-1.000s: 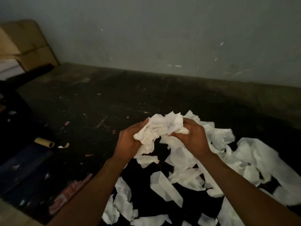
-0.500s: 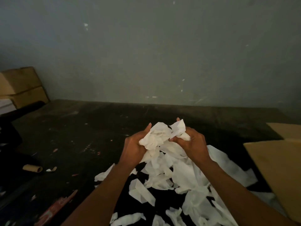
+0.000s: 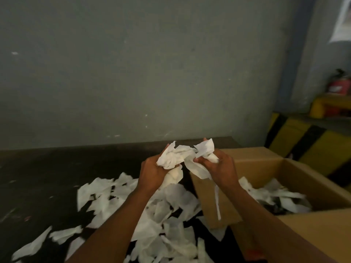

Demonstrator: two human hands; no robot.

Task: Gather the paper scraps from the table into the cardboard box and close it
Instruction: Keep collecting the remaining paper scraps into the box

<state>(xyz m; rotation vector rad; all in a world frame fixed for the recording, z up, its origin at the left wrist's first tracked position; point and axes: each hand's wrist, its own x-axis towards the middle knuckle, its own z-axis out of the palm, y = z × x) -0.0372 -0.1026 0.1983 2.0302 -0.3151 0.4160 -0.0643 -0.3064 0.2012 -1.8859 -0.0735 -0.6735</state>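
**Wad of scraps held in both hands at the box's left edge**

A crumpled wad of paper scraps (image 3: pixel 180 155) is gripped between both hands, raised above the table (image 3: pixel 47 177). The left hand (image 3: pixel 153 172) is closed around the wad's left and lower part, fingers curled in under it. The right hand (image 3: pixel 221 168) is clenched on the right part, with one white corner sticking up above the knuckles. A thin paper strip (image 3: pixel 217 201) hangs down from the right hand, in front of the box's near-left flap.

The cardboard box (image 3: pixel 266 171) is open and sits at the right, flaps folded outward. The right hand is seen over the box's left edge; the left hand is seen over the table, just beside it. Scraps are already lying inside the box (image 3: pixel 275 196) (white pieces over something dark; what the dark item is cannot be told).

A large loose pile of scraps (image 3: pixel 161 215) is spread over the dark table below and left of the forearms, with stray pieces (image 3: pixel 30 245) further out at lower left. The pile reaches up to the box's left wall.

Behind the table a grey wall (image 3: pixel 133 73) is seen. At far right: yellow-and-black striped barrier (image 3: pixel 303 147), red extinguisher (image 3: pixel 339 86) above it (blurred).
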